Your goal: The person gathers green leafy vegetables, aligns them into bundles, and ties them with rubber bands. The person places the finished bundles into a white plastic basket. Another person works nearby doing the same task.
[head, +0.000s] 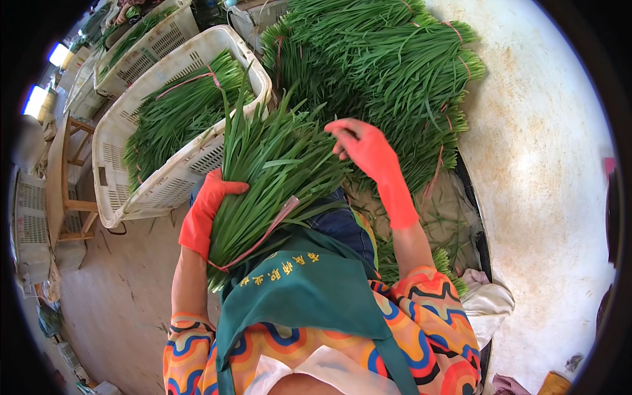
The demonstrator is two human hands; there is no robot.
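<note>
A bundle of long, flat green leaves, which look like garlic chives (276, 163), lies across my lap, with a pink tie round its stem end. My left hand (210, 207), in a red-orange rubber glove, grips the bundle's left side, thumb on top. My right hand (363, 145), gloved the same way, is raised at the bundle's leafy right end with bent fingers; whether a leaf is between them I cannot tell. Beyond it is a big pile of tied chive bundles (395, 64). At the upper left, a white plastic crate (182, 173) holds another tied bundle (187, 108).
A second crate (148, 44) with greens stands behind the first. At the left is a wooden stool (61, 182) beside stacked crates (32, 217). A pale wall or panel (533, 197) runs along the right. A whitish cloth (486, 301) lies by my right elbow.
</note>
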